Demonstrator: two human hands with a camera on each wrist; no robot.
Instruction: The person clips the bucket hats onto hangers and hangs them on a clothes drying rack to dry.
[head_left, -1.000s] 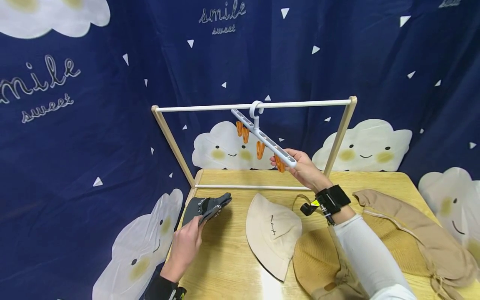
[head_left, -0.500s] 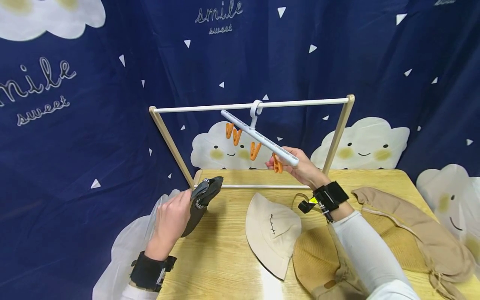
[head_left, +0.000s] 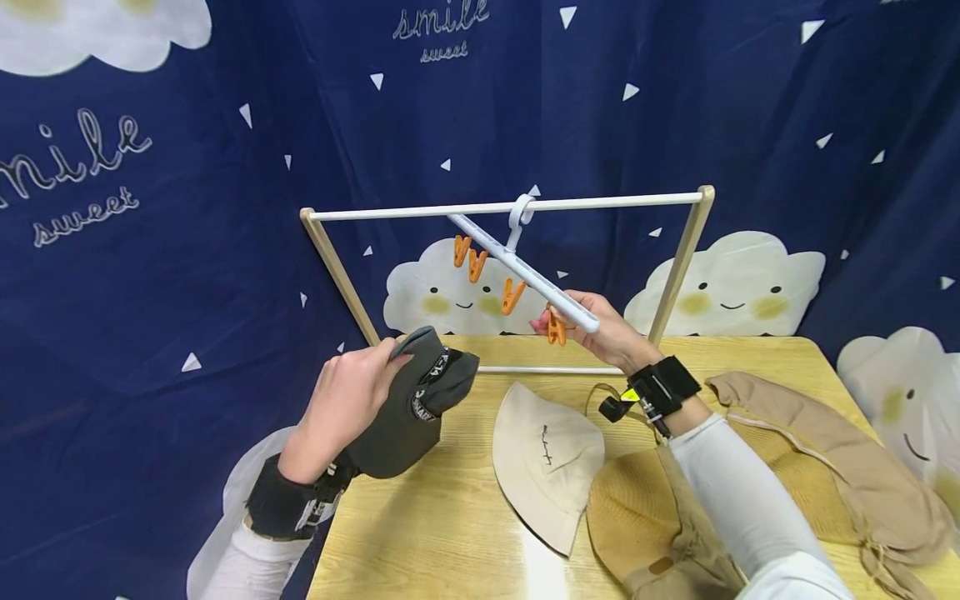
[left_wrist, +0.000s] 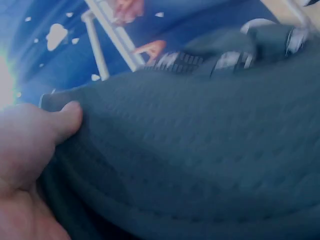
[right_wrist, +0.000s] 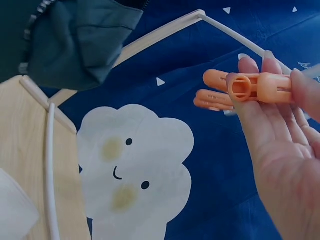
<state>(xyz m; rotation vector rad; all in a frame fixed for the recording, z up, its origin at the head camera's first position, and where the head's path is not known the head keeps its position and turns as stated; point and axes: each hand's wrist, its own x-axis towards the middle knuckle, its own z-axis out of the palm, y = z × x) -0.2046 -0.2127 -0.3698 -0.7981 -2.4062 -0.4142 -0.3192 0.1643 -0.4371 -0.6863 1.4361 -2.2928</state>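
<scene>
My left hand point(head_left: 345, 408) grips the brim of a dark grey cap point(head_left: 393, 421) with a lettered band, held above the table's left side. In the left wrist view the thumb presses on the stitched brim point(left_wrist: 200, 145). A pale hanger point(head_left: 543, 285) hooks over the rack's top bar, slanting with its near end to the right. Several orange clips hang under it. With thumb and fingers, my right hand point(head_left: 607, 333) pinches the nearest orange clip point(head_left: 556, 328). That clip point(right_wrist: 255, 88) shows up close in the right wrist view, another clip behind it.
The rack point(head_left: 420, 212) has wooden legs and a white lower bar point(head_left: 547, 370). A cream bucket hat point(head_left: 543, 467) lies mid-table. Tan hats point(head_left: 637, 517) and a longer tan piece point(head_left: 840, 467) lie under and beyond my right forearm. A patterned navy curtain point(head_left: 337, 125) hangs behind.
My left hand has lifted the cap off the table's left side, and the cap has turned and moved right, towards the hanger. The right hand stays at its clip while the hanger swings slightly.
</scene>
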